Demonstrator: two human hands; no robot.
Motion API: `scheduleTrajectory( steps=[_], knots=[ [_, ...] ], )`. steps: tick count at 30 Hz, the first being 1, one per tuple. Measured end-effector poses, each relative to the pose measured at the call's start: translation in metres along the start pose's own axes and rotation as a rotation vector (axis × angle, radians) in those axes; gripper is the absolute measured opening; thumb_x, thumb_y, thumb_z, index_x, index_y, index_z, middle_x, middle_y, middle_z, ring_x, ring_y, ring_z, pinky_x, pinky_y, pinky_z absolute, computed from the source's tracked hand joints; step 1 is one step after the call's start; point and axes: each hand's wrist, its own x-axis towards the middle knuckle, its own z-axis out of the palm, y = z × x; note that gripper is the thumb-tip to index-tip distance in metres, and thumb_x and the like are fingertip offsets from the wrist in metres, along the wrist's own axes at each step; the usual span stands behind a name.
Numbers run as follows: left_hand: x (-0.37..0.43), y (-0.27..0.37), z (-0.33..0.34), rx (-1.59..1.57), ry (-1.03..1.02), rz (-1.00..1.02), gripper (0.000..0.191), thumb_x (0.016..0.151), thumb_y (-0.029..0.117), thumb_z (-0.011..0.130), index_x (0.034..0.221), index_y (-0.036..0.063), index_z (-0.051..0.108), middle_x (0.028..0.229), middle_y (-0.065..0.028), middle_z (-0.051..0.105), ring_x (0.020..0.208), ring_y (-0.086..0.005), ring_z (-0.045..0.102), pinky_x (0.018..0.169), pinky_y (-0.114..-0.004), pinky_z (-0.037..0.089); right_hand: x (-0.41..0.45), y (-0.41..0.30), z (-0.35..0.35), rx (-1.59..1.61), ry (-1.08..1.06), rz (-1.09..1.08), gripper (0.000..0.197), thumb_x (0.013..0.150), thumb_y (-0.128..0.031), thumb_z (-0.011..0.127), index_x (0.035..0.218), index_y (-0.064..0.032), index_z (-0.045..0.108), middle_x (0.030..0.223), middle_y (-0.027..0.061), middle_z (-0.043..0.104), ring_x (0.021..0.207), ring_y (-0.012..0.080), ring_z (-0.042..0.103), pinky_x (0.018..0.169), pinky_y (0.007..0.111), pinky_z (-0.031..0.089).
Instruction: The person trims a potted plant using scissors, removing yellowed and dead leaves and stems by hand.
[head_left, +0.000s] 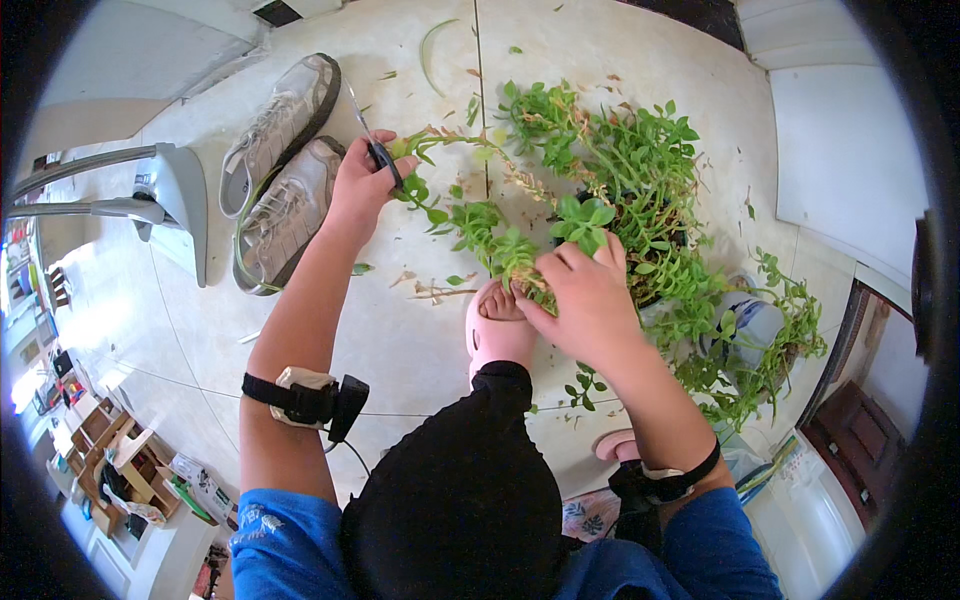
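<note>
My left hand (367, 180) is closed around the dark handles of a pair of scissors (384, 161), whose blades point up and away. Its fingertips also touch the end of a long, partly dried plant stem (457, 139). With bent fingers, my right hand (581, 296) grips leafy stems (514, 255) above my pink clog. Behind that hand stands a dark pot (679, 238) of bushy green succulent-like plants (645, 150), with stems spilling over its rim onto the tiles. Further right, a blue-and-white ceramic pot (750, 322) is partly covered by trailing stems.
Cut leaves and dry bits (431, 291) are scattered over the tiled floor. Grey sneakers (289, 202) lie to the left, beside a grey stand with metal tubes (180, 214). My pink clog (499, 337) is just below the plants. A white cabinet (840, 150) borders the right.
</note>
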Motion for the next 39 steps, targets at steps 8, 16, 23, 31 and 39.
scheduleTrajectory(
  steps=[8,16,23,31,39],
  knots=[
    [0.023,-0.014,-0.009,0.356,-0.093,0.226,0.049,0.069,0.01,0.074,0.111,0.0051,0.048,0.071,0.0014,0.05,0.062,-0.0087,0.048,0.059,-0.023,0.041,0.001,0.01,0.007,0.109,0.197,0.031,0.02,0.07,-0.021,0.067,0.081,-0.0068,0.058,0.077,0.0085,0.056,0.082,0.0303,0.048,0.083,0.043,0.035],
    [0.0,-0.017,-0.019,0.943,-0.099,0.261,0.052,0.065,0.011,0.075,0.11,0.009,0.05,0.075,-0.0035,0.054,0.064,-0.0142,0.051,0.062,-0.026,0.044,0.006,0.011,0.021,0.203,0.421,0.116,0.017,0.071,-0.015,0.065,0.081,-0.0056,0.056,0.078,0.0093,0.058,0.079,0.0297,0.05,0.075,0.041,0.037],
    [0.003,-0.017,-0.029,0.4,-0.092,0.178,0.052,0.072,0.005,0.07,0.119,0.008,0.046,0.089,-0.0022,0.059,0.077,-0.0102,0.056,0.066,-0.023,0.045,0.005,0.008,0.01,0.075,0.26,-0.054,0.016,0.071,-0.016,0.064,0.083,-0.0065,0.06,0.081,0.008,0.058,0.085,0.0304,0.051,0.092,0.046,0.035],
    [-0.024,0.046,-0.004,-0.017,-0.346,-0.088,0.048,0.076,0.011,0.068,0.119,0.0078,0.047,0.092,-0.0012,0.059,0.076,-0.0076,0.054,0.065,-0.02,0.042,0.003,-0.013,-0.011,0.162,0.112,-0.068,0.029,0.072,-0.021,0.066,0.097,-0.0057,0.062,0.103,0.0098,0.058,0.102,0.027,0.05,0.092,0.044,0.036],
    [-0.073,0.036,0.021,0.0,-0.44,0.056,0.05,0.07,0.002,0.073,0.112,0.0066,0.047,0.087,0.0008,0.057,0.079,-0.0078,0.054,0.071,-0.022,0.043,0.023,-0.037,0.035,1.268,0.165,0.287,0.041,0.082,-0.02,0.062,0.114,0.0027,0.051,0.102,0.0133,0.059,0.091,0.0177,0.057,0.079,0.029,0.043]
  ],
)
